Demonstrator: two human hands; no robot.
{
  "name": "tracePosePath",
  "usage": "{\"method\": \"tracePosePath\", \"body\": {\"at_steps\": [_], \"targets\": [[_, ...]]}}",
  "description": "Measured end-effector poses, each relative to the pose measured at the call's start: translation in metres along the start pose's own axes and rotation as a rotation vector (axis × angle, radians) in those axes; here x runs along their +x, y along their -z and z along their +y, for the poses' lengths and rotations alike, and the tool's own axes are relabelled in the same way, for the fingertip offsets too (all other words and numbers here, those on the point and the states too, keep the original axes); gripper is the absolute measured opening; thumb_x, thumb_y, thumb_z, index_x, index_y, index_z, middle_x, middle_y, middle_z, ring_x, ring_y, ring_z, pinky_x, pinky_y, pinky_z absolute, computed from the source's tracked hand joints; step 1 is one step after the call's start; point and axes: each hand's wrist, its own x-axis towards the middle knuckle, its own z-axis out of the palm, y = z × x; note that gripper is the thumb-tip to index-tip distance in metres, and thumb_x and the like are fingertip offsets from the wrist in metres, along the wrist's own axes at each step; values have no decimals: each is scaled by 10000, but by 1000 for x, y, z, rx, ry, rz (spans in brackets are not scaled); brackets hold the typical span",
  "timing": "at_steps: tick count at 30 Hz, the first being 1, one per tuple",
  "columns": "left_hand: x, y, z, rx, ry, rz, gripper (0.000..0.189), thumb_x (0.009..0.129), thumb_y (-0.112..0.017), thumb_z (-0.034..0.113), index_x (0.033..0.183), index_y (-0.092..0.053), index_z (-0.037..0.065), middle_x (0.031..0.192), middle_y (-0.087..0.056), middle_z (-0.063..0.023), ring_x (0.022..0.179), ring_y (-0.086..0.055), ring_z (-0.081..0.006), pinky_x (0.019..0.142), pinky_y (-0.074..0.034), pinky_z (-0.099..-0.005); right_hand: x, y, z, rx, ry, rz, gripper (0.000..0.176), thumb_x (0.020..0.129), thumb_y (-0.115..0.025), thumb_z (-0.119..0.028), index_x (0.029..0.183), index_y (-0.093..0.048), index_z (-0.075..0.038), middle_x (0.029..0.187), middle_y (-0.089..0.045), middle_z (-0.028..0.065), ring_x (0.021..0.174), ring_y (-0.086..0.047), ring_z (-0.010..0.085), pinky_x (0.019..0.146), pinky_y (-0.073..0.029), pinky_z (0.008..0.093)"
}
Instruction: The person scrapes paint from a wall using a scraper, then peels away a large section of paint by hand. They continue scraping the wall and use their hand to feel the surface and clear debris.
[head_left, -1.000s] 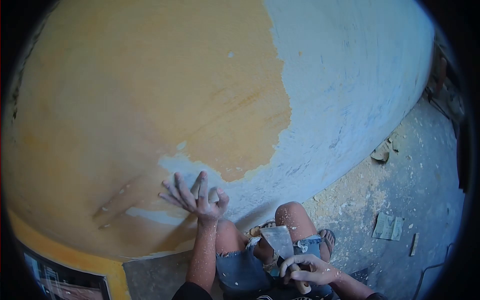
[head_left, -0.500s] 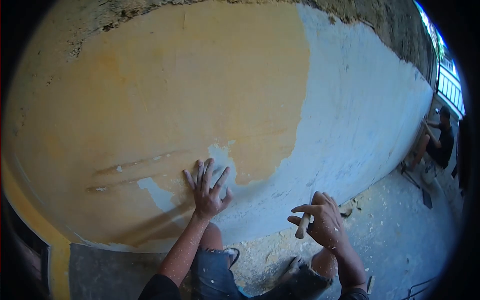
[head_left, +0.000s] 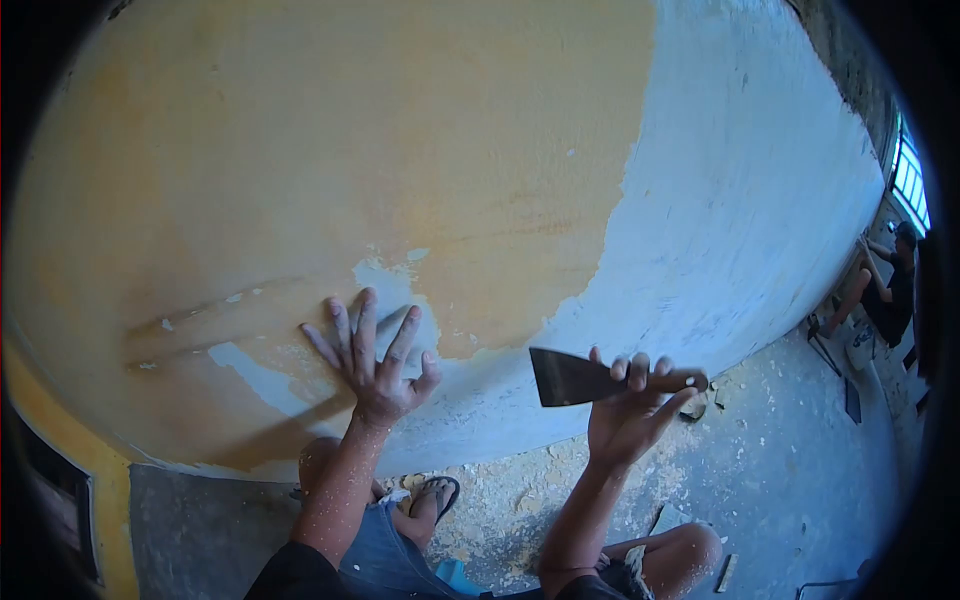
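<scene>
My left hand point(head_left: 385, 365) lies against the wall with its fingers spread, over the border between yellow paint point(head_left: 480, 140) and a pale bared patch. My right hand point(head_left: 630, 410) is wrapped round the wooden handle of a scraper point(head_left: 575, 378). The scraper's wide dark blade points left and sits near the lower edge of the pale wall surface point(head_left: 720, 200). White specks of dust cover both forearms. Whether the blade touches the wall I cannot tell.
Paint flakes point(head_left: 530, 500) litter the grey floor point(head_left: 830, 450) below the wall. At the far right a person point(head_left: 892, 285) in dark clothes crouches by the wall, near a barred window point(head_left: 910, 180). A yellow-framed opening point(head_left: 108, 490) is at the lower left.
My right hand has turned, so the scraper's blade now shows pointing left. The camera view has shifted, and my left hand, still spread on the wall, appears further left and slightly higher.
</scene>
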Motion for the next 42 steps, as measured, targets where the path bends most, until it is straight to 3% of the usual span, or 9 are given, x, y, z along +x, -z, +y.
{"method": "tracePosePath", "body": {"at_steps": [3,6,9,19,27,31,34,37,42], "targets": [[4,-3,4,33,-28,23,447,874,-521,405,1271,-605,218,1443,-413,-192,1421,-198,-466,1086,39,-703,8,32,14,17,79,153,346,975,-508,-471,881,-496,-138,683,-350,-31,663,-442,143,925,-415,487],[6,-5,6,62,-61,19,427,885,-522,399,1244,-592,179,1444,-388,-239,1410,-194,-496,1080,14,-711,28,42,11,408,243,-48,533,1027,-403,-444,571,-324,-178,567,-259,-52,554,-255,118,777,-312,297],[4,-6,2,125,-131,-10,520,914,-494,451,1282,-541,87,1462,-321,-299,1402,-169,-519,1086,-26,-697,42,63,12,461,202,-258,572,1025,-342,-504,551,-310,-186,527,-245,-57,547,-251,115,750,-322,306],[4,-9,2,146,-154,20,477,947,-455,426,1276,-505,84,1444,-326,-322,1393,-186,-527,1097,-46,-687,20,54,41,275,293,50,563,1050,-263,-459,549,-290,-203,488,-219,-74,481,-200,103,674,-336,314],[4,-7,-3,173,-156,-24,548,927,-476,437,1313,-510,49,1486,-269,-303,1408,-169,-497,1108,-70,-662,12,48,58,300,267,-143,550,1058,-293,-386,539,-275,-204,468,-196,-66,451,-184,115,643,-337,321],[1,-8,-5,161,-174,-31,548,926,-475,440,1311,-511,52,1487,-266,-303,1408,-168,-499,1108,-70,-662,11,54,50,373,361,86,535,1050,-332,-365,545,-269,-200,467,-211,-60,446,-225,107,643,-369,339],[6,-8,-7,164,-213,-8,545,928,-470,437,1308,-512,49,1484,-270,-305,1406,-171,-500,1105,-71,-666,8,38,60,190,267,-264,516,1036,-378,-394,569,-280,-199,461,-200,-46,463,-232,92,662,-357,323],[2,-8,-5,168,-155,-30,545,927,-466,433,1308,-511,45,1478,-279,-308,1405,-177,-499,1102,-73,-671,3,49,41,290,373,34,535,1035,-382,-398,549,-272,-202,446,-235,-55,447,-218,95,678,-360,315],[6,-10,-5,167,-219,-3,547,926,-471,426,1310,-510,38,1478,-276,-309,1400,-189,-500,1101,-81,-670,8,53,42,236,309,-83,515,1043,-356,-358,558,-271,-204,459,-219,-64,460,-218,87,683,-348,318]]}}
